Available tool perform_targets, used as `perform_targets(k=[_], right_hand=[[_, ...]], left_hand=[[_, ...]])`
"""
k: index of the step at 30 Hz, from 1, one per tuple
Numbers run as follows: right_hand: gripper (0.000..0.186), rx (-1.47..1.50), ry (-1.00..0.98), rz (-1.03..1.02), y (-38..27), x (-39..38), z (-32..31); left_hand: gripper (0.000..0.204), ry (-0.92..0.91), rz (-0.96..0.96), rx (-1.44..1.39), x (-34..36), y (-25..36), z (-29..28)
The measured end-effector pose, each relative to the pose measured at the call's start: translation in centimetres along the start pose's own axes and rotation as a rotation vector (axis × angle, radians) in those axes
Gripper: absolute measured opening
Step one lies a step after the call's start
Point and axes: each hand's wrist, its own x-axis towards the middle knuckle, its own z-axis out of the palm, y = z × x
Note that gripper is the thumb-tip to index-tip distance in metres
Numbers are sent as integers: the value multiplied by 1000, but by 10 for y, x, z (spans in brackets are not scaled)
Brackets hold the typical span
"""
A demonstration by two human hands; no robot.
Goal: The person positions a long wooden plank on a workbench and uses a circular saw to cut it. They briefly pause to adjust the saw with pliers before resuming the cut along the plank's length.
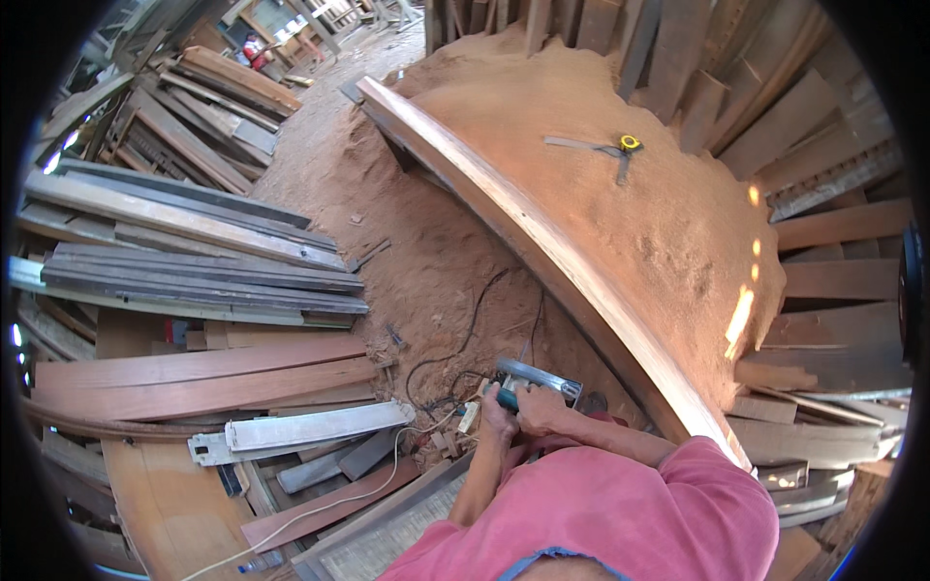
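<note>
Both my hands are low in the head view, closed on a teal and silver power tool [538,373]. My left hand [497,416] grips its teal handle, and my right hand [538,409] holds it just to the right, partly hiding it. Black cords [463,351] lie on the sawdust-covered ground near it. A long pale timber beam [504,213] runs diagonally to the right of the tool. On the sawdust pile [668,252] beyond the beam rest a yellow tape measure [630,143] and a flat metal strip [572,142].
Stacked planks [194,271] fill the left, with pale boards [310,426] and a white cord [378,489] near me. More timber [833,281] lines the right and back. A person in red and white [257,53] is far off at the upper left, beside a dirt path [329,87].
</note>
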Motion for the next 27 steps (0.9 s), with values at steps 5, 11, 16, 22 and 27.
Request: perform_targets(k=[5, 11, 16, 22, 27], right_hand=[[57, -9, -79, 121, 8, -15, 36], [71, 387, -44, 202, 67, -7, 106], [51, 585, 151, 95, 87, -33, 110], [48, 729, 255, 406, 72, -79, 125], [49, 784, 304, 512, 81, -137, 130]], left_hand=[[29, -166, -99, 80, -7, -40, -18], [36, -216, -306, 308, -28, -64, -18], [42, -267, -368, 941, -64, -31, 5], [47, -754, 70, 1644, -46, 14, 77], [65, -1078, 1022, 2021, -46, -45, 174]])
